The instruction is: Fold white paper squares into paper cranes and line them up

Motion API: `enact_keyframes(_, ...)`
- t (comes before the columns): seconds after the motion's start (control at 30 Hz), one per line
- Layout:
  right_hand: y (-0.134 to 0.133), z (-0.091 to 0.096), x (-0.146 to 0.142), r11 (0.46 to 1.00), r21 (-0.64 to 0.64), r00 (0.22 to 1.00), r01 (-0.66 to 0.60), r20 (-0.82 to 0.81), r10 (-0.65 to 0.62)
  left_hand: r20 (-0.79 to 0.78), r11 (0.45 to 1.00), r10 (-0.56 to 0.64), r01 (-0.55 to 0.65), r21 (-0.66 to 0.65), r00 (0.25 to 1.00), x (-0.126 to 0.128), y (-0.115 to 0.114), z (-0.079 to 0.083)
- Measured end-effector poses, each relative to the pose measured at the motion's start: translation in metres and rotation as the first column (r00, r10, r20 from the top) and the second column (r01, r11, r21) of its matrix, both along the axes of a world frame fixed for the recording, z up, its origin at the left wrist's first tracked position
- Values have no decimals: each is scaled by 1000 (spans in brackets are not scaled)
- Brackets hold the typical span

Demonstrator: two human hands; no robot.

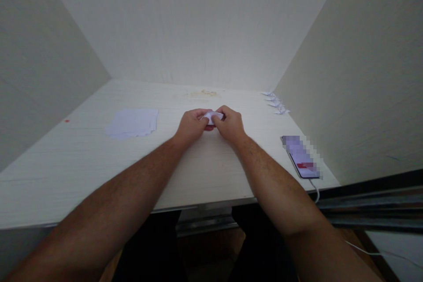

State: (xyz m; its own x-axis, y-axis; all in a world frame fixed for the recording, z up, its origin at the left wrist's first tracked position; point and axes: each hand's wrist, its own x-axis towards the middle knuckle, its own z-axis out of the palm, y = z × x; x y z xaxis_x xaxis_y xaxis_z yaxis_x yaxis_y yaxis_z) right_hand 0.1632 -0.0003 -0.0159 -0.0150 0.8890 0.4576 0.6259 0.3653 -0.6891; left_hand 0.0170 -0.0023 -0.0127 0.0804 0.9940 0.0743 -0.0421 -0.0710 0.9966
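Note:
Both my hands meet over the middle of the white table and hold one small folded piece of white paper (213, 117). My left hand (192, 124) grips its left side, thumb on top. From the other side my right hand (230, 122) pinches it, its thumb also pressed on the paper. The fingers beneath hide part of the folds. Left of my hands lies a loose stack of white paper sheets (134, 122), slightly fanned. Several folded white paper figures with pointed ends (276, 102) stand in a row at the far right.
A phone (300, 157) lies near the table's right edge, its screen partly pixelated, with a white cable (316, 191) running over the edge. Walls (198, 35) enclose the table (82, 167) at the back and both sides. A brownish mark (208, 93) shows near the back.

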Motion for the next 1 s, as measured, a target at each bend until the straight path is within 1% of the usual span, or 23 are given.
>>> enact_keyframes(0.1, 0, 0, 0, 1000, -7, 1000, 7, -10, -7, 0, 999, 25, -25, -27, 1000, 0, 0, 2)
enact_keyframes(0.17, 0, 1, -1, 1000, -6, 1000, 7, -12, -7, -8, 999, 29, -29, -19, 1000, -1, 1, 2)
enact_keyframes(0.37, -2, 0, -3, 1000, 9, 999, 21, -47, -21, -109, 997, 0, 9, 79, 994, 1, 1, -6)
enact_keyframes(0.47, -1, -1, -4, 999, 31, 996, 23, -84, -20, -104, 994, -17, 28, 106, 994, 5, -2, -9)
enact_keyframes(0.67, 2, -4, -5, 993, 113, 991, 23, -135, -7, -123, 986, -23, 43, 163, 992, 8, -5, -7)
enact_keyframes(0.83, 4, -5, -4, 986, 163, 989, 22, -147, 2, -58, 988, -23, 31, 151, 998, 8, -4, -6)
enact_keyframes(1.0, 3, -4, -5, 984, 174, 979, 35, -204, 1, 14, 996, 7, -8, 86, 1000, 9, -6, -2)
